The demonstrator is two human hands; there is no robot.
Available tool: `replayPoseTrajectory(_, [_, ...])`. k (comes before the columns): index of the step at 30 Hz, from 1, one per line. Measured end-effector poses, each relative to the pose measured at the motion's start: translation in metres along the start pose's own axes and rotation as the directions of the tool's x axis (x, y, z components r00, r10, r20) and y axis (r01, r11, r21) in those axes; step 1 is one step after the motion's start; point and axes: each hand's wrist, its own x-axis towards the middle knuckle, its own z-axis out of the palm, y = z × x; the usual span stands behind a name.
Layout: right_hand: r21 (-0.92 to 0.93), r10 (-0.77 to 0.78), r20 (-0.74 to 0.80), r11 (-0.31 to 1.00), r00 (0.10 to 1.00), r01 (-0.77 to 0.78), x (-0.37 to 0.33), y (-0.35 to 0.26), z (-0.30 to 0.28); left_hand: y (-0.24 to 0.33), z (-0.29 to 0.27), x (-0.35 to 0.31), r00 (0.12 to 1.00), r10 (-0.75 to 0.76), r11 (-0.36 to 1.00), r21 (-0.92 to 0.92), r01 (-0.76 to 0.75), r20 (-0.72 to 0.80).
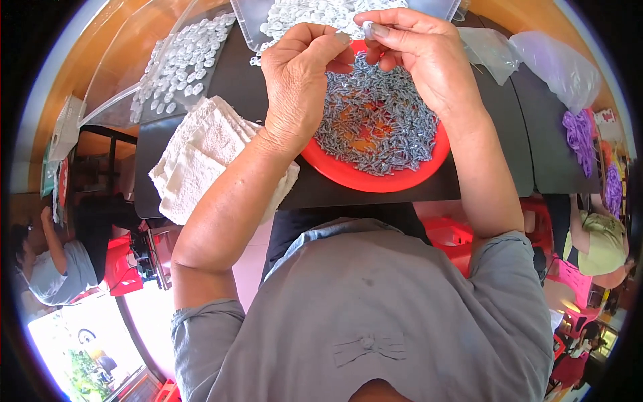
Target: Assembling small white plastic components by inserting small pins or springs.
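My right hand (429,63) pinches a small white plastic piece (368,29) between thumb and fingertips. Close by on its left, my left hand (298,77) is closed, thumb against the curled fingers; what it grips, if anything, is too small to make out. Both hands are raised over the far part of a round red basin (355,182). Inside that basin lies a heap of small grey, screw-like parts (402,144), with orange and red showing through the middle. Just beyond the hands stands a clear bin (245,25) full of white oval plastic pieces (305,15).
A folded white towel (194,161) lies on the dark table (499,157), left of the basin. Further left, more white pieces (191,57) are spread on clear plastic sheeting (117,80). Clear plastic bags (559,67) lie at the far right. Other people sit at both sides.
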Motion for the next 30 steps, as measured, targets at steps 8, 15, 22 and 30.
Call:
replayPoseTrajectory(8, [-0.026,-0.044,0.002,0.999,0.999,0.044,-0.004,-0.005,0.002,0.002,0.0,-0.001,1.0,-0.008,1.0,0.027,0.008,-0.001])
replayPoseTrajectory(15, [-0.058,-0.077,0.011,0.995,0.997,0.077,-0.004,0.0,0.003,0.001,-0.001,0.0,1.0,-0.004,0.999,0.047,0.004,0.0])
replayPoseTrajectory(22, [-0.225,-0.281,0.091,0.929,0.955,0.295,-0.003,0.013,-0.004,0.002,0.001,-0.002,0.999,-0.041,0.995,0.093,0.043,-0.03])
replayPoseTrajectory(30, [-0.217,-0.287,0.116,0.927,0.951,0.306,-0.002,0.015,-0.002,0.001,0.003,-0.001,0.999,-0.047,0.997,0.064,0.048,-0.02])
